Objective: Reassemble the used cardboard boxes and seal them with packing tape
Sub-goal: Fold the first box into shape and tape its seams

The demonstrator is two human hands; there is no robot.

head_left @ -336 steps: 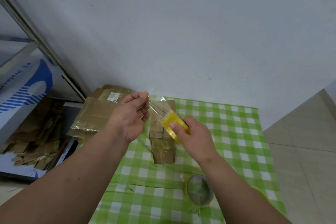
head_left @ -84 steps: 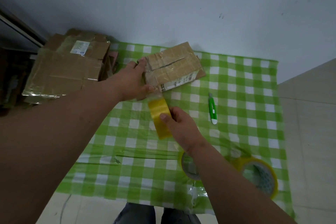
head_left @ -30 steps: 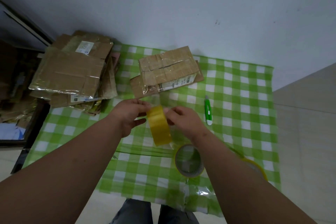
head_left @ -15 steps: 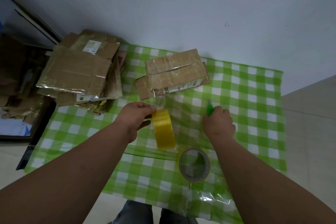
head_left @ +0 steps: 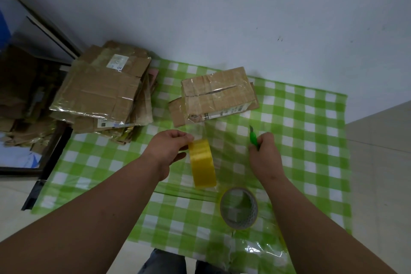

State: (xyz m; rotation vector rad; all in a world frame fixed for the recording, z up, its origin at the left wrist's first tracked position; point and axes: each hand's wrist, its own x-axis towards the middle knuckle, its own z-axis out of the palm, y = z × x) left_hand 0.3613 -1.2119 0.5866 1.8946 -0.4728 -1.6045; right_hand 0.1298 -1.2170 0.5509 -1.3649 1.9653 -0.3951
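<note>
A small taped cardboard box (head_left: 216, 93) lies on the green checked cloth (head_left: 311, 140), near the wall. A clear strip of tape runs from its front face down to a yellow tape roll (head_left: 202, 162). My left hand (head_left: 170, 148) pinches that roll at its top edge, just in front of the box. My right hand (head_left: 264, 153) grips a green utility knife (head_left: 253, 136), blade end pointing away from me, to the right of the roll.
A stack of flattened cardboard boxes (head_left: 100, 91) lies at the cloth's left edge. A second tape roll (head_left: 239, 207) stands on the cloth near me. The white wall is right behind the box, tiled floor to the right.
My right hand let go of the tape roll, reached right and picked up the green knife from the cloth. My left hand kept hold of the roll.
</note>
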